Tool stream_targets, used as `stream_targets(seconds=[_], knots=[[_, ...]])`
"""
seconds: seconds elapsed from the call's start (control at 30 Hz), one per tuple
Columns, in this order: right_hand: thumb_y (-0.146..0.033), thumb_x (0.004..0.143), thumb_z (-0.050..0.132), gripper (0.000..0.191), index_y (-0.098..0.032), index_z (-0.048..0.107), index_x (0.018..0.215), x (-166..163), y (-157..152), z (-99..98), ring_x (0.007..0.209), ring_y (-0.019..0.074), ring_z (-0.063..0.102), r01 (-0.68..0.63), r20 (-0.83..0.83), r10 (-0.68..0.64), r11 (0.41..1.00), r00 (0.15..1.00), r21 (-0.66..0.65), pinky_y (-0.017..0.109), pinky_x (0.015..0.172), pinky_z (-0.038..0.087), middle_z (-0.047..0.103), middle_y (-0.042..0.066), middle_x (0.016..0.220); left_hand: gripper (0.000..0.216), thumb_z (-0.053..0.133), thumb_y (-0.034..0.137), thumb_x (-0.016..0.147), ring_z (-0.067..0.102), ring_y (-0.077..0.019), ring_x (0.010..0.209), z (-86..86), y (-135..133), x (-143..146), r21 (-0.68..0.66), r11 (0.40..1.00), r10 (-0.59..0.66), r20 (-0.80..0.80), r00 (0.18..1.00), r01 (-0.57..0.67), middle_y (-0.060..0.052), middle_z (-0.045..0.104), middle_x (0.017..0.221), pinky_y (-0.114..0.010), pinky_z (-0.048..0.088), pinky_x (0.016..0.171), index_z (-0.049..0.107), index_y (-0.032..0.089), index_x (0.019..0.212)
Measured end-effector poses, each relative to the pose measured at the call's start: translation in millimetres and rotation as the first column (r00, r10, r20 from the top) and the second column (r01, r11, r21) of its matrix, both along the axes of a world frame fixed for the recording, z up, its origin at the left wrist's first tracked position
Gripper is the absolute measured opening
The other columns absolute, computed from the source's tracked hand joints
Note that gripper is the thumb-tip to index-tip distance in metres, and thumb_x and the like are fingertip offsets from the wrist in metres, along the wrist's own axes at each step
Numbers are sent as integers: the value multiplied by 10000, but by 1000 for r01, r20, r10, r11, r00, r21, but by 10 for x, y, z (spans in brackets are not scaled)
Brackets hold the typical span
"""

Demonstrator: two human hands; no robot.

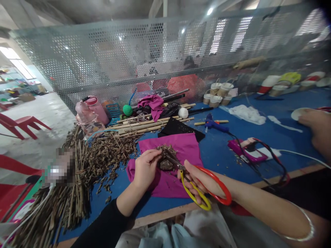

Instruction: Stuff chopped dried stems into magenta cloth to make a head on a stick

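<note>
Leftmost, we have a bundle of dry stalks [80,186] along the left edge of the blue table [214,151], with a heap of shrivelled brown plant bits [111,148] just beside it and a pink jug [97,109] near the far left corner. Next come thin sticks [144,128] and a green ball [127,110] toward the far edge. Our left hand [144,167] reaches over the purple cloth [191,148], thumb and fingertips pinched together on the brown clump [167,166], which lies on that cloth near the middle of the front edge. Our right hand [199,181] is clamped around the scissors [182,168], fingers through the red and yellow handles; the blades reach the clump, though we cannot tell how far apart they stand. Farther right sits a blue glue gun [217,126], then a white plastic bag [247,114], and at the right edge a co-worker's hand [314,124].
</note>
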State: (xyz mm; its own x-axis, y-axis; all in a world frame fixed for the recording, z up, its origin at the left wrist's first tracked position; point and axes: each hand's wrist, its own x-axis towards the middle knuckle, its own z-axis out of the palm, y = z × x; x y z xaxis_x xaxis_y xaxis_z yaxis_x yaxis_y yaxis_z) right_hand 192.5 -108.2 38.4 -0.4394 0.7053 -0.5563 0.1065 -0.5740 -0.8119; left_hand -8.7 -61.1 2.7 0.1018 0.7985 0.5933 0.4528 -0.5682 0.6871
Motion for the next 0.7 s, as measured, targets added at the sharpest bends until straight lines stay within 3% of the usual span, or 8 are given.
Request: stream_targets(seconds=[0.17, 0.33, 0.5, 0.7], knots=[[-847, 675, 375, 731, -182, 511, 947, 75, -100, 60, 494, 76, 470, -24, -52, 23, 1000, 998, -10, 207, 444, 481, 470, -34, 639, 162, 621, 102, 802, 649, -121, 811, 36, -17, 20, 58, 998, 26, 25, 999, -28, -42, 695, 876, -218, 526, 760, 704, 178, 918], [-847, 670, 381, 725, -185, 504, 941, 23, -112, 100, 489, 65, 453, -24, 18, 24, 999, 1000, 31, 180, 423, 448, 462, -40, 643, 185, 582, 28, 797, 665, -116, 827, 4, -20, 22, 198, 978, -45, -75, 996, 60, -34, 715, 865, -206, 529, 794, 678, 168, 872], [-858, 685, 305, 737, -188, 498, 923, -20, -31, 71, 377, 53, 403, -115, 104, 105, 988, 989, 101, 160, 337, 348, 417, -68, 553, 205, 533, 15, 814, 668, -126, 831, -3, -12, 4, 303, 948, -45, -174, 984, 97, -45, 720, 868, -212, 541, 782, 677, 160, 829], [-774, 758, 375, 609, -185, 510, 825, -52, 25, -25, 340, 33, 285, -48, 146, 24, 986, 989, 159, 139, 280, 262, 367, -79, 520, 217, 502, 31, 829, 667, -132, 798, -2, 11, -13, 319, 942, -22, -261, 965, 108, -44, 716, 864, -229, 555, 745, 673, 165, 842]])
